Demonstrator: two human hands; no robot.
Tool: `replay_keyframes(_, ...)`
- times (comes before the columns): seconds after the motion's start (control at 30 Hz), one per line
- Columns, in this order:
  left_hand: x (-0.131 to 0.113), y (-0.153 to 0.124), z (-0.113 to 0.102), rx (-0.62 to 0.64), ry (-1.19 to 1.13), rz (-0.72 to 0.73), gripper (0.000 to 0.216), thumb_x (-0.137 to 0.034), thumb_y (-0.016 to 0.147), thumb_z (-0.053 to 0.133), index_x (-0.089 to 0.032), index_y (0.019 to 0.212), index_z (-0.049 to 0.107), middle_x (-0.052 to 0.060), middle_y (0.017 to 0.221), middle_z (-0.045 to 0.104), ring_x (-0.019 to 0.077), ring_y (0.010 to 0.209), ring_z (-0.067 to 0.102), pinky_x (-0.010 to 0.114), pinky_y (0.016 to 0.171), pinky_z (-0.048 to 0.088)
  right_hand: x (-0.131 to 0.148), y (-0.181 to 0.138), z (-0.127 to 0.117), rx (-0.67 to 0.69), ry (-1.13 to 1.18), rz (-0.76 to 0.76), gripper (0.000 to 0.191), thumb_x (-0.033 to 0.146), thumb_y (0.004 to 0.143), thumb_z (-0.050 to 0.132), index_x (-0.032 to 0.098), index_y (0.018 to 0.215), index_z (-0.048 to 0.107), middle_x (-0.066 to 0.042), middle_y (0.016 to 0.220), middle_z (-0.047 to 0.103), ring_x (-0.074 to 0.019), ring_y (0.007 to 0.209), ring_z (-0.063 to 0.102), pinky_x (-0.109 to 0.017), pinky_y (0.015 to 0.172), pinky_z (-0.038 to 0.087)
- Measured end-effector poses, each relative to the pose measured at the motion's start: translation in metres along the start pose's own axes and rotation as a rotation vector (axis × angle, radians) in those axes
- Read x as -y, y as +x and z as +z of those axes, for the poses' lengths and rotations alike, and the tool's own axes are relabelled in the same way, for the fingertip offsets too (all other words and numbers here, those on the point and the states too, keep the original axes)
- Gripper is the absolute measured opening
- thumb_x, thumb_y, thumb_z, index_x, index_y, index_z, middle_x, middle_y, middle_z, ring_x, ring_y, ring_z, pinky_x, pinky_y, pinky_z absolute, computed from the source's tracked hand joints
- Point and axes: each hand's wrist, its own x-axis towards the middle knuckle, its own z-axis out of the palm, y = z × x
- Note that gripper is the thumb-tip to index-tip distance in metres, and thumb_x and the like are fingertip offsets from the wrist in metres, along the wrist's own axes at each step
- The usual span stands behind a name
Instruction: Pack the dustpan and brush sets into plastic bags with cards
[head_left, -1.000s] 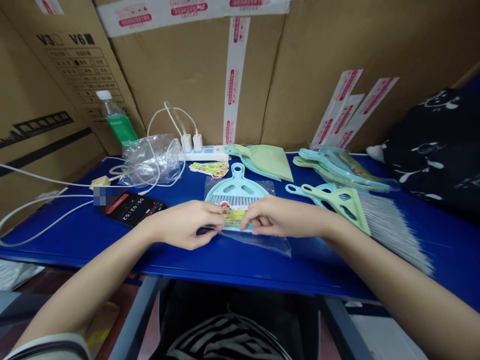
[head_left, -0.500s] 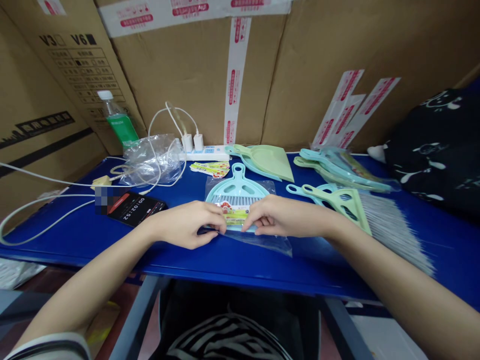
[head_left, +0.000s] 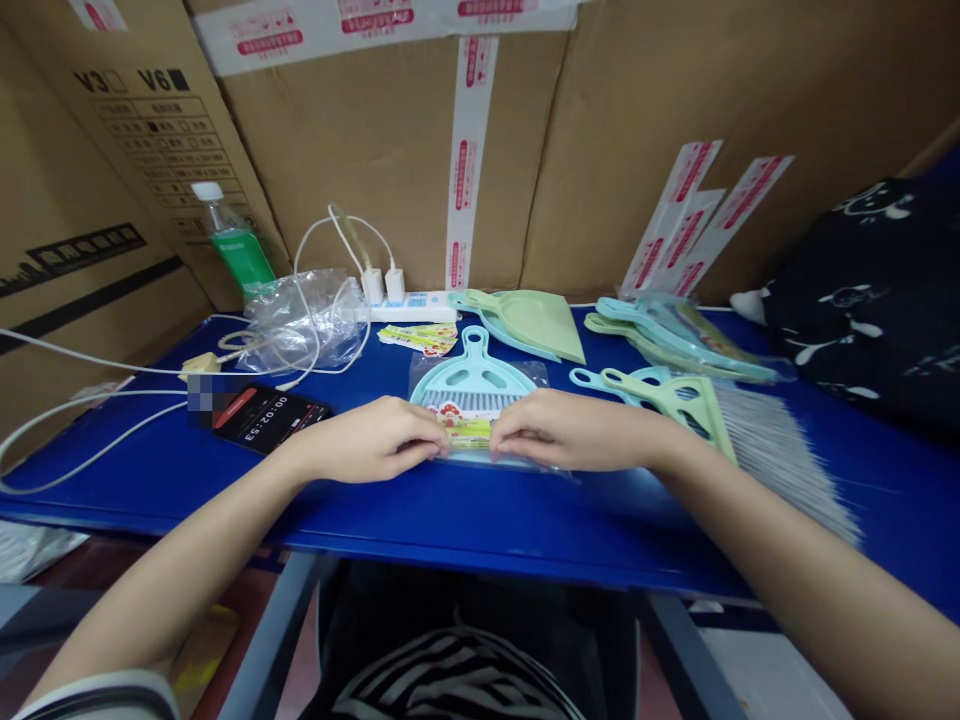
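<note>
A: Head view. Location of the item?
B: Light-blue dustpan set (head_left: 472,375), in a clear bag (head_left: 541,374), flat at the middle of the blue table (head_left: 450,530), handle to the far side. Printed card (head_left: 466,430) lies at its near end.
A: Condition of grip?
B: Left hand (head_left: 382,438): fingers bent, tips at the bag's near left. Right hand (head_left: 555,430): likewise, near right. Pinching or merely pressing: cannot tell.
A: Surroundings?
B: Phone (head_left: 270,415) to the left, beyond the left forearm; green dustpan (head_left: 544,322) at the far side; grey bristles (head_left: 787,450) to the right.
</note>
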Motion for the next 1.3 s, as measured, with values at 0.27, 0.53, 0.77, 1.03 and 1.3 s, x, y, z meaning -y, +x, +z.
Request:
replay_keyframes(0.27,-0.0026,0.0006,0.0001,-0.009,0.046,-0.04,0.025,-0.016,0.096,0.039,-0.016,0.083,0.06,0.002,0.08,0.062,0.0129,0.07,0.057,0.023,0.066,0.041,0.0099,-0.0049,-0.0024,0.011,-0.011,0.076,0.046,0.052,0.092,0.042,0.017,0.069,0.058,0.0,0.06,0.057,-0.0115,0.052,0.047,-0.026,0.051,0.035)
replay_keyframes(0.53,-0.0036,0.0009,0.0002,0.017,0.048,-0.084,0.028,-0.021,0.098,0.037,-0.015,0.083,0.06,0.004,0.083,0.064,0.0153,0.075,0.059,0.025,0.069,0.041,0.0088,-0.0093,-0.0032,0.019,-0.014,0.107,0.012,0.019,0.083,0.057,0.016,0.077,0.066,-0.002,0.065,0.066,-0.0124,0.057,0.057,-0.025,0.057,0.043)
replay_keyframes(0.77,-0.0024,-0.0016,0.002,0.005,0.039,-0.058,0.015,-0.01,0.087,0.045,-0.016,0.085,0.059,0.003,0.085,0.062,0.0149,0.073,0.057,0.025,0.067,0.042,0.0077,-0.007,-0.0031,-0.01,-0.06,0.094,0.02,0.012,0.081,0.051,0.016,0.066,0.064,-0.001,0.06,0.063,-0.0109,0.053,0.053,-0.025,0.057,0.04)
replay_keyframes(1.03,-0.0009,-0.0042,0.0019,0.029,0.062,0.005,0.022,-0.002,0.082,0.044,-0.017,0.086,0.058,0.003,0.084,0.062,0.0164,0.08,0.058,0.026,0.075,0.045,0.0075,-0.006,-0.0036,0.014,-0.033,0.062,0.022,0.01,0.079,0.049,0.017,0.061,0.06,0.004,0.054,0.055,-0.0082,0.047,0.045,-0.024,0.054,0.036)
replay_keyframes(1.3,0.0006,-0.0035,0.0019,0.013,0.08,0.016,0.023,-0.003,0.084,0.041,-0.017,0.091,0.058,0.005,0.09,0.062,0.0171,0.082,0.059,0.027,0.074,0.045,0.006,-0.0063,-0.0021,-0.022,-0.075,0.038,0.016,0.015,0.081,0.053,0.017,0.07,0.065,-0.001,0.063,0.064,-0.0112,0.056,0.055,-0.025,0.058,0.04)
